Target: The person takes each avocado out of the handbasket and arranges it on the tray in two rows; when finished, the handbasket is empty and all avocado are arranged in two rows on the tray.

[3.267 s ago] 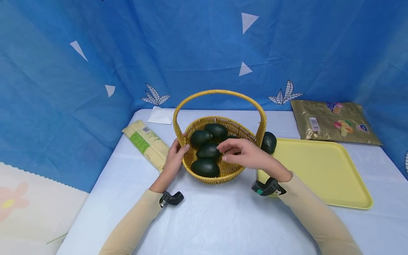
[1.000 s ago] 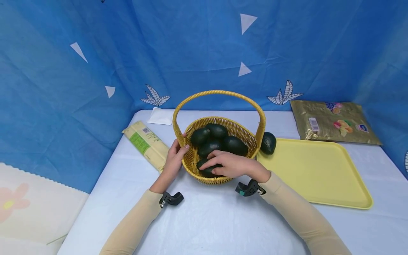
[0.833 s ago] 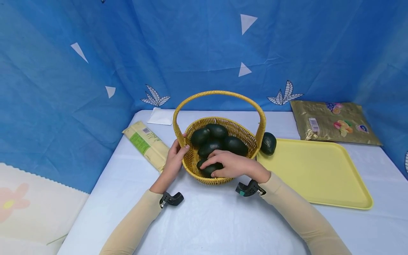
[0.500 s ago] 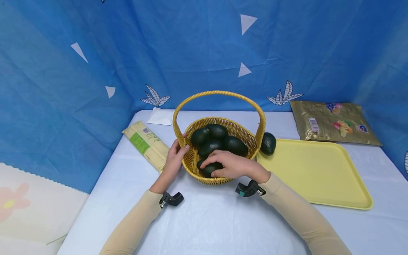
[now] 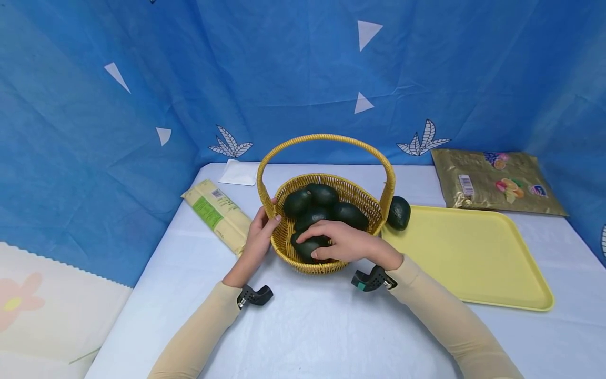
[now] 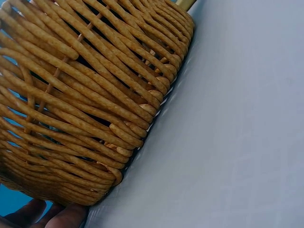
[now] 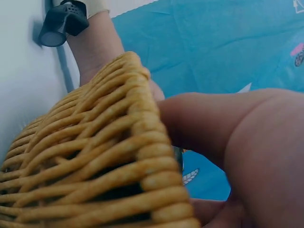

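A yellow woven basket (image 5: pixel 316 269) with a tall arched handle holds several dark green avocados (image 5: pixel 312 216). At its left side my left hand (image 5: pixel 258 238) grips the rim by the handle's foot, thumb on top; in the left wrist view the fingers (image 6: pixel 69 217) touch the wicker wall. Inside the basket's front, my right hand (image 5: pixel 343 241) holds the front avocado (image 5: pixel 306 250) between thumb and curled fingers, covering part of it. The right wrist view shows this hand (image 7: pixel 266 147) over the rim, most of the avocado hidden.
One avocado (image 5: pixel 399 213) lies outside the basket, by the corner of a yellow tray (image 5: pixel 473 258). A gold packet (image 5: pixel 497 181) lies at the back right. At left are a green-and-cream packet (image 5: pixel 220 216) and a white sachet (image 5: pixel 239 172). Blue cloth hangs behind.
My right hand has moved from over the basket's right side to the front avocado, uncovering the right-hand one. Just now the hand and front avocado shifted slightly. The left hand stayed put.
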`<state>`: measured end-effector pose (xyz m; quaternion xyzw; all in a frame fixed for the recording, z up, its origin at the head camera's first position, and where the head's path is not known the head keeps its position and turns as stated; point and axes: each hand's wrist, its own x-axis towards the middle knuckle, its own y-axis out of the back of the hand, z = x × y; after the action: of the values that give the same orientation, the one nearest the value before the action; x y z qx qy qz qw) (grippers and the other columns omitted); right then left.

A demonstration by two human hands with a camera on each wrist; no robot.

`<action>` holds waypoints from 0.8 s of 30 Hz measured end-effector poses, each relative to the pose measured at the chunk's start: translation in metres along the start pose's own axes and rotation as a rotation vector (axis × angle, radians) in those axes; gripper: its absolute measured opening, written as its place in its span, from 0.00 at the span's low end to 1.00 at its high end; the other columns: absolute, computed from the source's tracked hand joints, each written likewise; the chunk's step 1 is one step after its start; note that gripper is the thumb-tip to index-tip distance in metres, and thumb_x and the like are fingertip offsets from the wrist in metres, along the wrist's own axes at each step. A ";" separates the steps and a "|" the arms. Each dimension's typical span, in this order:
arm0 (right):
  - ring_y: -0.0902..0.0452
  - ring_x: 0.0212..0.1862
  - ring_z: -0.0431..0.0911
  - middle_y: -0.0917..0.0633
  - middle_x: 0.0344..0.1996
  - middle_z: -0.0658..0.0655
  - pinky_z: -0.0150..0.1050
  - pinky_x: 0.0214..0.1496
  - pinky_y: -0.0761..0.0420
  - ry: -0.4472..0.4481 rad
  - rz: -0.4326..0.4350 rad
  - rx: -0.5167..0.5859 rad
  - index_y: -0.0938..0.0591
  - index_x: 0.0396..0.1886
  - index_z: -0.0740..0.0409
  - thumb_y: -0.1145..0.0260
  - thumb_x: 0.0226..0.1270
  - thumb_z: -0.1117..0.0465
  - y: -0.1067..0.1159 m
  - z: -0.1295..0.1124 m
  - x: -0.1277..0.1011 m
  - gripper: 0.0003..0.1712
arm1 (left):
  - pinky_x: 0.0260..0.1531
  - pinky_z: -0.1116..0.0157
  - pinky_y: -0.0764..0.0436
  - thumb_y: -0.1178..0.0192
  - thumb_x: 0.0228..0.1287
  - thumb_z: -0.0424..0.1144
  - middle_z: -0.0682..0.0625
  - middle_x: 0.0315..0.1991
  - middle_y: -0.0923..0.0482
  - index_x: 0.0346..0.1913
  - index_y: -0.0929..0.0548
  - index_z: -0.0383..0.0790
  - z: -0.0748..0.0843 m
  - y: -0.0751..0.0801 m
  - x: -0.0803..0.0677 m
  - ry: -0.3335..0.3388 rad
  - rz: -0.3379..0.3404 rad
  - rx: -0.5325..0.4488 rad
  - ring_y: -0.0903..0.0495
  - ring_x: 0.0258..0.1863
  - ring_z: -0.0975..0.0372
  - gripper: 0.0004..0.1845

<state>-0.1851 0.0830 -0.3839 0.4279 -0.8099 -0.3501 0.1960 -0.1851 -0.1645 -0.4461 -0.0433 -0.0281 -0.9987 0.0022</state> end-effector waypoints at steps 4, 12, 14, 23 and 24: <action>0.25 0.67 0.50 0.20 0.66 0.55 0.51 0.67 0.23 0.008 0.028 0.037 0.21 0.67 0.50 0.37 0.74 0.59 0.005 -0.001 -0.003 0.22 | 0.65 0.65 0.30 0.47 0.76 0.37 0.44 0.74 0.32 0.76 0.33 0.45 0.000 -0.001 0.000 0.002 0.002 0.007 0.31 0.72 0.55 0.27; 0.36 0.75 0.60 0.26 0.72 0.62 0.60 0.72 0.30 -0.045 0.059 0.084 0.22 0.69 0.51 0.42 0.79 0.59 0.023 -0.005 -0.020 0.22 | 0.69 0.59 0.32 0.47 0.76 0.35 0.43 0.76 0.34 0.77 0.35 0.43 -0.001 -0.002 0.000 0.002 0.008 0.001 0.33 0.74 0.53 0.29; 0.30 0.71 0.57 0.25 0.70 0.61 0.55 0.68 0.25 -0.056 0.091 0.116 0.21 0.68 0.51 0.41 0.78 0.60 0.029 -0.004 -0.026 0.22 | 0.69 0.60 0.32 0.47 0.75 0.35 0.43 0.76 0.34 0.77 0.34 0.43 0.000 -0.002 0.000 0.001 0.012 -0.005 0.33 0.74 0.53 0.29; 0.32 0.24 0.36 0.22 0.38 0.60 0.33 0.32 0.27 -0.127 0.160 0.310 0.23 0.68 0.60 0.41 0.76 0.65 0.052 0.005 -0.058 0.22 | 0.64 0.70 0.31 0.48 0.75 0.34 0.42 0.75 0.33 0.76 0.34 0.42 -0.001 -0.001 0.001 -0.012 0.012 -0.003 0.33 0.72 0.55 0.29; 0.27 0.27 0.34 0.20 0.42 0.62 0.32 0.34 0.24 -0.124 0.164 0.330 0.24 0.68 0.62 0.42 0.77 0.65 0.054 0.006 -0.061 0.22 | 0.63 0.71 0.31 0.48 0.75 0.34 0.43 0.75 0.33 0.77 0.34 0.43 -0.002 -0.001 0.001 -0.012 0.013 -0.002 0.33 0.72 0.55 0.29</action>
<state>-0.1845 0.1568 -0.3494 0.3645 -0.8989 -0.2211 0.1009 -0.1863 -0.1640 -0.4478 -0.0496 -0.0266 -0.9984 0.0084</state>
